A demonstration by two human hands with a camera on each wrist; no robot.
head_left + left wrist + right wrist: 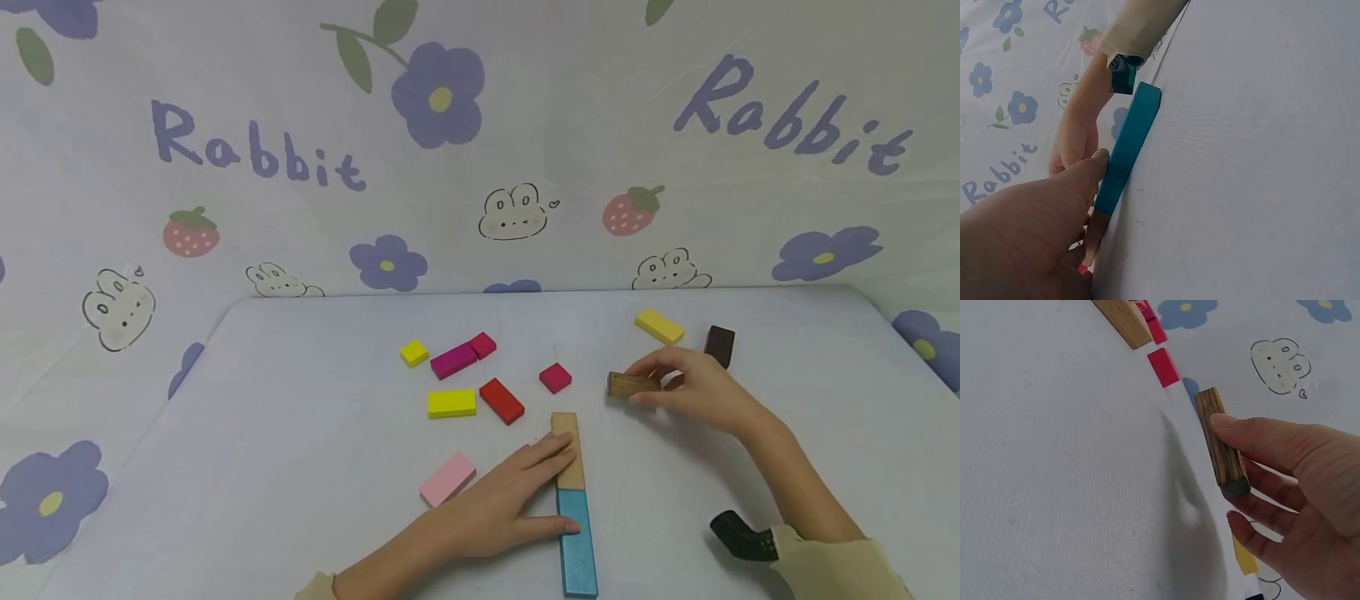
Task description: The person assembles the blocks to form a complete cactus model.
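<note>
Blue block [576, 557]: nearest me, long axis running away from me, end to end with the tan block [573, 475].
Left hand [501, 510]: my thumb rests on blue, fingers laid out onto tan, gripping nothing.
Brown block [624, 385]: right of tan and slightly beyond its far end; long axis roughly crosswise to that pair, free end pointing left.
Right hand [693, 388]: nearer to brown, pinching it between thumb and fingers.
Dark block [721, 344]: just beyond that hand.

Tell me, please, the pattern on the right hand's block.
The block has dark lengthwise streaks on brown, best seen in the right wrist view.
</note>
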